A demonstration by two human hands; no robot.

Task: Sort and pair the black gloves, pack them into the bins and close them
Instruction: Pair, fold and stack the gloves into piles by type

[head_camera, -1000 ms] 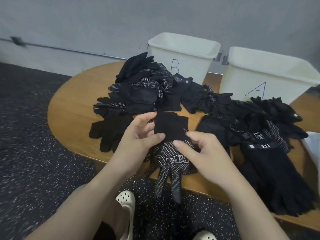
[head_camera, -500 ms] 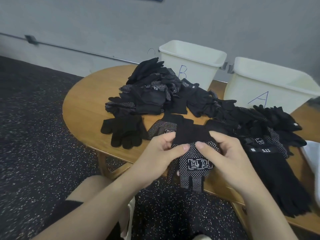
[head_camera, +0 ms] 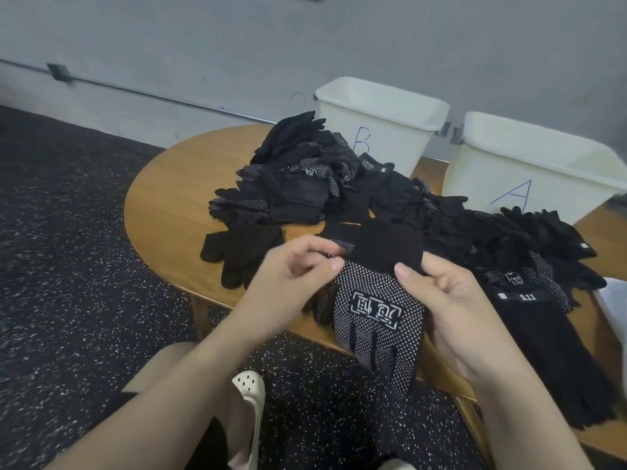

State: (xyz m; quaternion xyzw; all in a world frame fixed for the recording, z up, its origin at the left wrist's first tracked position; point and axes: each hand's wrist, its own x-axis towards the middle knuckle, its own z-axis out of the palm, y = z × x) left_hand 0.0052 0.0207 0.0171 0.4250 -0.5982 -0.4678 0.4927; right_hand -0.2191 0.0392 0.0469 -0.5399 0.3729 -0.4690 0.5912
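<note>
Mispair and drop risk: dotted glove held off the near edge of the bench

Left hand (head_camera: 291,276) pinches the dotted glove (head_camera: 378,320) at the cuff seam, thumb on curled fingers (head_camera: 334,264); right hand (head_camera: 451,307) grips the other side, thumb on top. Glove hangs over the bench (head_camera: 169,212) near edge, so a loosened pinch likely drops it to the floor. The glove pile (head_camera: 339,188) mixes plain and dotted, so wrong mate is easy. Bin A (head_camera: 529,171) and bin B (head_camera: 380,123) sit open at the far edge.

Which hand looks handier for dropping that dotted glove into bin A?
Probably the right hand: it grips the dotted glove at its cuff, and bin A stands on that side, behind the glove pile.
</note>
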